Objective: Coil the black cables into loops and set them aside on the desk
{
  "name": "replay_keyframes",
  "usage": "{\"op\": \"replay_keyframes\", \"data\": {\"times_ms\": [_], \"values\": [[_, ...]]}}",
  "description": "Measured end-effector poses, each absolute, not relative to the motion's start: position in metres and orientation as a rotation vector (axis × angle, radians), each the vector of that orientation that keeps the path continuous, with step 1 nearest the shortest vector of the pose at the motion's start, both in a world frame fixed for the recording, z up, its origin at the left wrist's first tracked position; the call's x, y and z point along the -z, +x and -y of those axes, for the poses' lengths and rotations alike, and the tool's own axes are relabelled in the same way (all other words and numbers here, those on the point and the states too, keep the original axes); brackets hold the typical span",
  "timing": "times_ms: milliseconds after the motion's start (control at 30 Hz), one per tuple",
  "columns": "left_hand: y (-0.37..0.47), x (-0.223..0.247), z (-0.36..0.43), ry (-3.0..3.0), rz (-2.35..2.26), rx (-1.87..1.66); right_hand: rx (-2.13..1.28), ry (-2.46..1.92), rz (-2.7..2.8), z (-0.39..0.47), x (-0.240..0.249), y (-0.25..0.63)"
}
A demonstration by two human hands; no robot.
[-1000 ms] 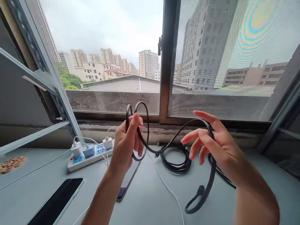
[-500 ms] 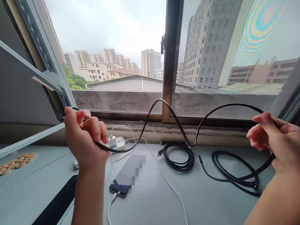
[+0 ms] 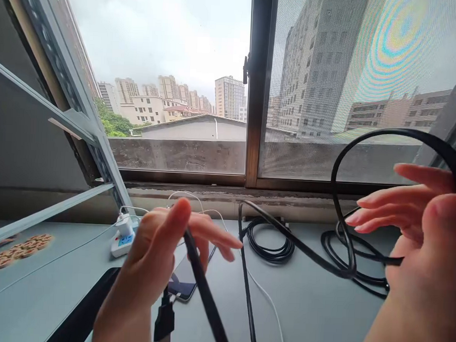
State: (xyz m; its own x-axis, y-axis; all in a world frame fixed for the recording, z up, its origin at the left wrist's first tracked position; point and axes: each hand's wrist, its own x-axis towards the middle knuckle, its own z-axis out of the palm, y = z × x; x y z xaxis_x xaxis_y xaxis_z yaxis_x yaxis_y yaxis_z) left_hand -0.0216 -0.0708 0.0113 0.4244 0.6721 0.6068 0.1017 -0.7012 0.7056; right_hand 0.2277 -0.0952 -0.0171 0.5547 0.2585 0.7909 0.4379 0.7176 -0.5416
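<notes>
Cable [image 3: 206, 296]: black, loose loops between both hands, above table [image 3: 305, 305]
Left hand [image 3: 150, 261]: thumb and fingers closed on cable, plug [image 3: 164, 317] hanging below
Right hand [image 3: 423, 240]: fingers spread; can't tell if palm grips cable
Handling: probably light, bendy, springy, sturdy
Hold: mid-length looks best, off plug

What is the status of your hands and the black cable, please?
Left hand holding black cable, plug hanging below. Right hand open, cable loop arching above. Coiled cable on desk beyond.

Left hand [image 3: 154, 256] holds black cable [image 3: 206, 293]; plug [image 3: 164, 319] hangs beneath; right hand [image 3: 431, 265] touches black cable.
</notes>
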Motion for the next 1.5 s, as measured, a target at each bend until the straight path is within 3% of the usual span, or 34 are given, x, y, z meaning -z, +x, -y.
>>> {"op": "replay_keyframes", "data": {"times_ms": [133, 400, 767, 1067, 1167, 1267, 1367, 1500], "values": [[-0.009, -0.009, 0.073, 2.192, -0.627, -1.065, -0.113, -0.777, 1.260, 0.105, 0.018, 0.213], [0.007, 0.000, 0.064, 2.065, -0.628, -1.191, -0.414, -0.907, 1.652, 0.105, 0.020, 0.204], [0.018, 0.006, 0.057, 2.169, -0.808, -1.306, -0.174, -1.066, 1.908, 0.096, 0.028, 0.182], [0.013, 0.004, 0.074, 2.085, -0.942, -2.115, -0.091, -0.983, 1.649, 0.096, 0.030, 0.194], [0.007, 0.003, 0.064, 2.248, -0.975, -2.020, -0.122, -0.823, 1.691, 0.107, 0.028, 0.198], [0.006, 0.004, 0.050, 2.271, -0.832, -1.705, -0.083, -0.692, 1.664, 0.117, 0.028, 0.197], [0.012, 0.009, 0.042, 2.032, -0.650, -1.463, 0.006, -0.640, 1.577, 0.118, 0.031, 0.193], [0.021, 0.013, 0.038, 1.737, -0.656, -1.456, 0.073, -0.617, 1.493, 0.105, 0.034, 0.190]]}}
